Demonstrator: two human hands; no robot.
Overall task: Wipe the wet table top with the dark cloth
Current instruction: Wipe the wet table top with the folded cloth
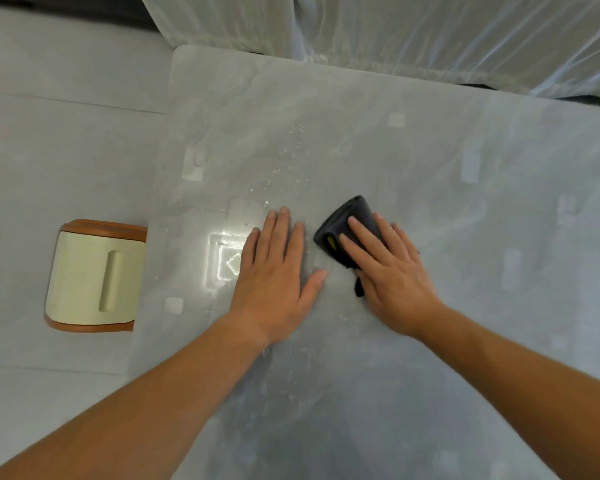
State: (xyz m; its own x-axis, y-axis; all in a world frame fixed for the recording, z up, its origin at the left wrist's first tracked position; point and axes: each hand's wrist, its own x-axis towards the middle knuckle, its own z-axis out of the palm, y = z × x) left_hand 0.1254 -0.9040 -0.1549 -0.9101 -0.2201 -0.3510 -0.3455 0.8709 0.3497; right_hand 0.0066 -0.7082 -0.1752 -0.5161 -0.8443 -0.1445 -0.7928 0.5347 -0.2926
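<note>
The right hand (388, 268) lies flat, fingers spread, pressing the dark cloth (350, 230) onto the wet desk (361, 150) near its middle. The left hand (274, 268) rests spread just beside it, apparently on a water film; droplets (291, 157) lie beyond.

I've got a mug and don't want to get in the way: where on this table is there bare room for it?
The table top's right side, between the right hand and the far edge by the plastic sheeting, is bare. The middle is crowded: left hand, cloth, and water drops beyond them.
</note>
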